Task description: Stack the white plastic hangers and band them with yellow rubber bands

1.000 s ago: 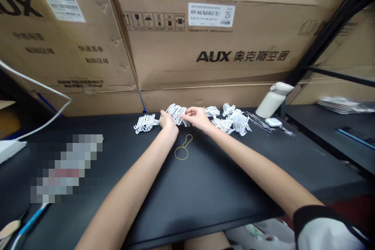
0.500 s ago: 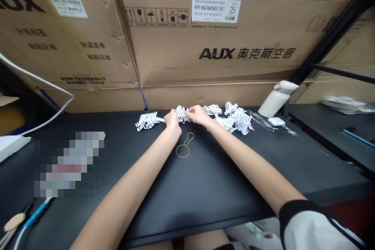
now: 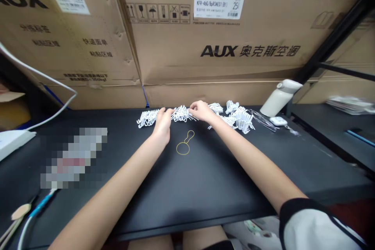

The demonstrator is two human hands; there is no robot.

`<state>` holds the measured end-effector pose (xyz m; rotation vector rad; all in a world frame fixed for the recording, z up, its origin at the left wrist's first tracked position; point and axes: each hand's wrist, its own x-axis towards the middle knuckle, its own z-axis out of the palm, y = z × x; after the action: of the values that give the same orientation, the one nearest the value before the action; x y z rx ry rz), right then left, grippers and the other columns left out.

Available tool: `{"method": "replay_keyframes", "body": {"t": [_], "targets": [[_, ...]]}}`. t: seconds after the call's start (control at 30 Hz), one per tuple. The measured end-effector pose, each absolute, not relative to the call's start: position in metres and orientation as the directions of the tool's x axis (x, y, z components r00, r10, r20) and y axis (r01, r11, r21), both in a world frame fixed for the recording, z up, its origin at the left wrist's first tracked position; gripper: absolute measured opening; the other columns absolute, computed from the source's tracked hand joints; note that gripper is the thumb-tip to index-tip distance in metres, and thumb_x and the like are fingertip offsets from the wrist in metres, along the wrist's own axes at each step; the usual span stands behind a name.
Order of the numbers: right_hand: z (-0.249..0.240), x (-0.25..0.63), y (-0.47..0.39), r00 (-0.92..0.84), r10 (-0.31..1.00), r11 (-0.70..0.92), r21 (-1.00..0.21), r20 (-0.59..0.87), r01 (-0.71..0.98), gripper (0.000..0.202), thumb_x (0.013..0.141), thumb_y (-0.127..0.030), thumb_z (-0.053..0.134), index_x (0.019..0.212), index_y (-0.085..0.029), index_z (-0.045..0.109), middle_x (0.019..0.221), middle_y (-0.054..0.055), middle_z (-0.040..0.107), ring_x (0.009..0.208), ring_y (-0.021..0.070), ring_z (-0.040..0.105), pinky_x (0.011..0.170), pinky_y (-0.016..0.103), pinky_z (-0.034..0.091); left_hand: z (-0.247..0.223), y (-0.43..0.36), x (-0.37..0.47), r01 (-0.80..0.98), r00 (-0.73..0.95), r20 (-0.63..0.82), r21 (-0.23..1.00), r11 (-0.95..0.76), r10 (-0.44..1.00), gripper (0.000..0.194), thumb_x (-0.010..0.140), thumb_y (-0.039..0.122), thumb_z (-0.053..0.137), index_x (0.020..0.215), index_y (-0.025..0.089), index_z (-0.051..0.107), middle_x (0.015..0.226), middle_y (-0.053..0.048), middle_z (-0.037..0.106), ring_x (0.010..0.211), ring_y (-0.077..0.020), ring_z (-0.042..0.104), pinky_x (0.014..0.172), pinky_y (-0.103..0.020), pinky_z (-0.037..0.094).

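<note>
Small white hooks lie in rows and piles along the back of the black table. My left hand point(image 3: 163, 124) is closed at the right end of the left row of hooks point(image 3: 147, 118), its thumb side towards the middle pile point(image 3: 181, 113). The hooks in its fingers are mostly hidden. At the other end of the middle pile, my right hand point(image 3: 202, 111) has its fingertips pinched on hooks. More hooks point(image 3: 242, 120) are heaped beyond my right wrist. Nearer to me, two yellow rubber bands point(image 3: 183, 148) lie flat, one round and one twisted.
Large cardboard boxes point(image 3: 175, 54) stand behind the table. To the right are a white bottle point(image 3: 278, 97), a pair of glasses point(image 3: 262, 120) and a white earphone case point(image 3: 278, 121). A blurred-out object point(image 3: 74, 158) and a white cable point(image 3: 43, 74) are at the left.
My left hand has moved left, from the middle pile to the left row of hooks. My right hand stays at the middle pile. The view has shifted slightly.
</note>
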<state>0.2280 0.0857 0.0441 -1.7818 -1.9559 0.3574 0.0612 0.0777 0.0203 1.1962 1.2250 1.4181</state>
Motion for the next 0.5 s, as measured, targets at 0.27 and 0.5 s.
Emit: {"method": "replay_keyframes", "body": {"t": [0.27, 0.5], "targets": [[0.048, 0.224, 0.080, -0.134, 0.991, 0.118, -0.427, -0.007, 0.896, 0.028, 0.071, -0.019, 0.059, 0.098, -0.013, 0.061, 0.084, 0.008, 0.069, 0.064, 0.0165, 0.061, 0.057, 0.024, 0.041, 0.038, 0.079, 0.004, 0.760, 0.223, 0.612, 0.379, -0.528, 0.759, 0.024, 0.079, 0.023, 0.048, 0.099, 0.019, 0.061, 0.111, -0.009, 0.062, 0.113, -0.0260, 0.050, 0.104, -0.046, 0.030], [0.037, 0.208, 0.079, -0.265, 0.958, 0.283, -0.505, 0.109, 0.816, 0.012, 0.066, -0.020, 0.062, 0.076, -0.014, 0.056, 0.083, 0.006, 0.067, 0.068, 0.0149, 0.060, 0.057, 0.022, 0.040, 0.021, 0.082, -0.010, 0.932, 0.337, 0.344, 0.013, -0.363, 0.876, 0.041, 0.087, 0.038, 0.039, 0.118, 0.019, 0.058, 0.133, -0.017, 0.047, 0.124, -0.0350, 0.038, 0.100, -0.058, 0.027]]}}
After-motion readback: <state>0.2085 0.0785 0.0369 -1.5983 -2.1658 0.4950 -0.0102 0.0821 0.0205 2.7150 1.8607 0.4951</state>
